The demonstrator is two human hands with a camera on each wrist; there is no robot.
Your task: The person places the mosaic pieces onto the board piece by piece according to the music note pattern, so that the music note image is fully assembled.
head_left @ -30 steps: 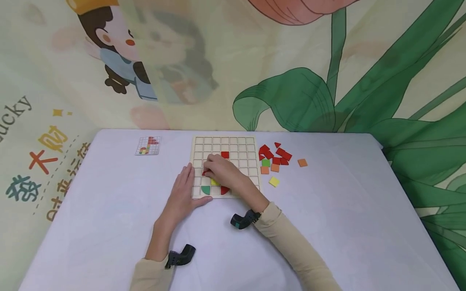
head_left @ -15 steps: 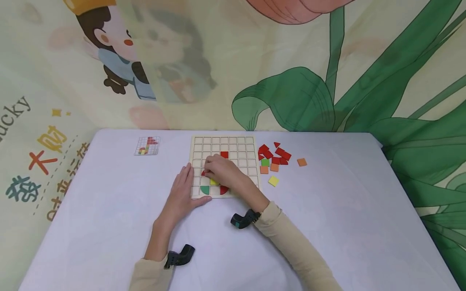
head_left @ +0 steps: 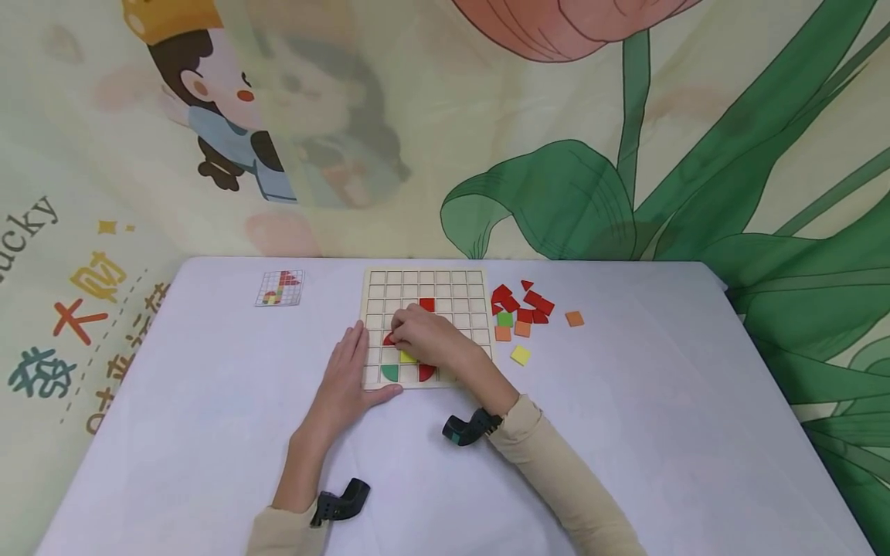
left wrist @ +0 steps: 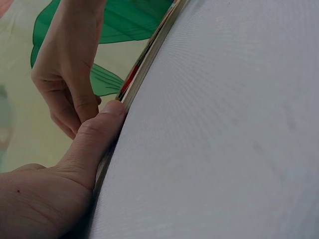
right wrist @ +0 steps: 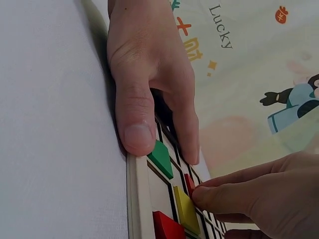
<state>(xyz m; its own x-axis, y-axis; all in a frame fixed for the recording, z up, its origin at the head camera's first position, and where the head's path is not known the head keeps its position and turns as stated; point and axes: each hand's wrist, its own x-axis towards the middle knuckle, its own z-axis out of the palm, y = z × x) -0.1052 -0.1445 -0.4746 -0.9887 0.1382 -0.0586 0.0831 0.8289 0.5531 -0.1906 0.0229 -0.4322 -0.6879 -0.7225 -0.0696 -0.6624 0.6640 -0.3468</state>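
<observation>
A wooden grid board (head_left: 478, 278) lies before me. My left hand (head_left: 343, 378) rests against it, fingers straight along its left side and thumb at the near edge. My right hand (head_left: 431, 336) is over the board's middle, its thumb and fingertips at a small red piece (right wrist: 190, 183) in a cell. Those fingers partly hide the piece in the head view. Beside it lie a yellow square (right wrist: 185, 208), a green quarter-circle piece (head_left: 390, 374) and a red quarter-circle piece (head_left: 426, 374). A red square (head_left: 427, 305) sits farther up the board.
Right of the board are several loose red pieces (head_left: 538, 301), a green square (head_left: 504, 319), orange squares (head_left: 575, 318) and a yellow square (head_left: 520, 355). A pattern card (head_left: 280, 288) lies at the back left of the white tabletop (head_left: 626, 386).
My right fingertips have shifted slightly right on the board, so more of the red piece shows. The left hand keeps its place. The head view has tilted a little upward.
</observation>
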